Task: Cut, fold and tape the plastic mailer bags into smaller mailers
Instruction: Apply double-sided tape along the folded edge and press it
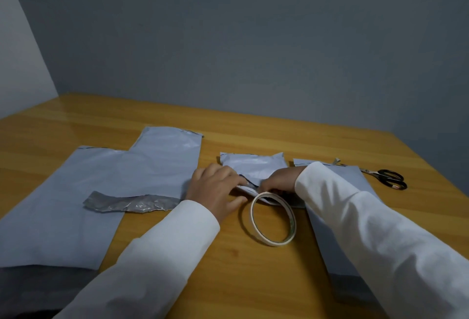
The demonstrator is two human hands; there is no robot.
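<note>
Pressing flat on the small mailer [253, 166], left hand [215, 189] lay fingers spread at its near left edge; right hand [276, 181] pinched the folded near edge, long axis running left to right. Tape roll [272, 218] stood just nearer, touching. Scissors [385, 178] lay well right on the wooden worktop [253, 280], grey wall behind.

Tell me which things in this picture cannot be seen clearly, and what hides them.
- Head view: the near edge of the small mailer is covered by the left hand, the right hand and the tape roll.
- Whether tape is already stuck on is too small to tell.
- The right mailer lies mostly under the right sleeve.
- The big mailer is cut off by the left edge.
- The scissors' blades are partly hidden.
</note>
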